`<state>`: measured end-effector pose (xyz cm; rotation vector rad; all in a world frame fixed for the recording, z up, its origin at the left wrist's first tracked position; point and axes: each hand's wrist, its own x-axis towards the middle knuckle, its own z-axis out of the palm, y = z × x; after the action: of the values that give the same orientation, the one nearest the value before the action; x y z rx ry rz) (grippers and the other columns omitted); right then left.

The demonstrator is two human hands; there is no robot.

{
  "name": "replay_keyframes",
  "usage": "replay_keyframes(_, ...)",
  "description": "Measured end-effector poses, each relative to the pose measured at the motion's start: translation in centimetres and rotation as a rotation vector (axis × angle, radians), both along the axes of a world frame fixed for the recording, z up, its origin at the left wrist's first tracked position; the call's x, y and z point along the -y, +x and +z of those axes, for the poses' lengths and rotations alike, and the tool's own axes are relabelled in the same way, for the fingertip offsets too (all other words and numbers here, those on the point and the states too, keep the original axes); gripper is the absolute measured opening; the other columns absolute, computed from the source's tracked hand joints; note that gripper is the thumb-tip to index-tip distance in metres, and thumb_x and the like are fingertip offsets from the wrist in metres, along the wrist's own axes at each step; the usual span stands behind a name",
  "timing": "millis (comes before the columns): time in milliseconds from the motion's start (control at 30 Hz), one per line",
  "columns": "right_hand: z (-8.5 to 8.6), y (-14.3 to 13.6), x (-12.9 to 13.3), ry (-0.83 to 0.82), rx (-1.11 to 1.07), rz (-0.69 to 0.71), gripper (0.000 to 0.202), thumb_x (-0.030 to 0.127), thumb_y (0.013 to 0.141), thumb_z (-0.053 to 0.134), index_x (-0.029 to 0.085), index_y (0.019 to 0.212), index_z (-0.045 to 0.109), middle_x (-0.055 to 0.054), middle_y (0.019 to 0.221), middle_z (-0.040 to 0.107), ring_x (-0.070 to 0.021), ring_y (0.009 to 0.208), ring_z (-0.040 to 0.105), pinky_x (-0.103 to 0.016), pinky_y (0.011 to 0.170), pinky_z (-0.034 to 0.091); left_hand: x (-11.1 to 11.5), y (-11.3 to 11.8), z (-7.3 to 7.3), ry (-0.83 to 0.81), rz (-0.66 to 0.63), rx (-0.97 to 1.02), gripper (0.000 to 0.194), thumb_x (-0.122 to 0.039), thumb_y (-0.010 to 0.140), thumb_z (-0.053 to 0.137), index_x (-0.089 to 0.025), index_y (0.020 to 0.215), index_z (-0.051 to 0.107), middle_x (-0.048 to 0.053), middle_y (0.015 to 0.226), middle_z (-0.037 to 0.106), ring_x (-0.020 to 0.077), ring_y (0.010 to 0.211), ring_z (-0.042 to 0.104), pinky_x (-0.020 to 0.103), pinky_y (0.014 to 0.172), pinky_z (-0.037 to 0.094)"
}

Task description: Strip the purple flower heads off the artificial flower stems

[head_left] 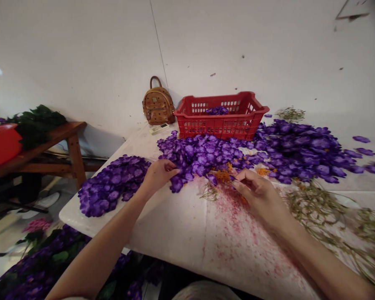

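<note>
Purple petals lie in a middle heap, a left heap and a large right heap. My left hand is at the left edge of the middle heap, thumb and fingers pinched together; whatever is between them is too small to make out. My right hand pinches a small purple petal above the orange flower centres. A loose petal and a few thin green stems lie between the hands.
A red crate holding some petals stands at the back, beside a brown backpack and a white remote. Tangled stems cover the right side. Wooden bench at left; purple flowers below the table.
</note>
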<state>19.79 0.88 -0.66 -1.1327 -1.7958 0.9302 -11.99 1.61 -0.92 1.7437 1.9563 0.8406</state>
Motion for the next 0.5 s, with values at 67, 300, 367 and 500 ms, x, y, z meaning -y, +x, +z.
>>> replay_keyframes(67,0.0,0.0,0.0,-0.003,-0.009,0.002,0.020,0.037,0.089,0.056,0.024,0.074,0.054,0.002,0.069,0.047,-0.0170,0.064,0.045,-0.031,0.062,0.033,-0.3,0.5,-0.3,0.015,-0.029,0.125,0.016,-0.034,0.079,0.072,-0.018,0.078,0.073,0.004,0.070,0.073,0.0160,0.062,0.063,0.024,0.057,0.044)
replay_keyframes(300,0.1,0.2,-0.1,-0.010,0.014,0.000,0.021,0.038,0.088,0.056,0.024,0.074,0.054,0.002,0.067,0.047,-0.0164,0.062,0.043,-0.031,0.060,0.032,0.7,0.5,-0.6,0.130,-0.031,0.121,0.017,-0.033,0.081,0.072,-0.018,0.090,0.075,0.004,0.081,0.075,0.0155,0.068,0.065,0.025,0.064,0.050)
replay_keyframes(367,0.1,0.2,0.0,-0.015,0.024,-0.008,0.020,0.038,0.089,0.056,0.024,0.074,0.054,0.002,0.067,0.047,-0.0160,0.061,0.042,-0.031,0.060,0.032,1.5,0.9,-0.8,0.120,-0.086,0.033,0.026,-0.032,0.078,0.078,-0.020,0.101,0.076,0.005,0.091,0.077,0.0174,0.075,0.067,0.028,0.071,0.052)
replay_keyframes(500,0.1,0.1,0.0,-0.005,0.008,-0.005,0.020,0.037,0.089,0.057,0.024,0.075,0.054,0.002,0.068,0.048,-0.0164,0.063,0.044,-0.031,0.061,0.033,2.9,2.3,-0.9,0.072,-0.245,-0.045,0.035,-0.021,0.079,0.077,-0.025,0.114,0.076,0.004,0.104,0.077,0.0180,0.085,0.069,0.029,0.080,0.054)
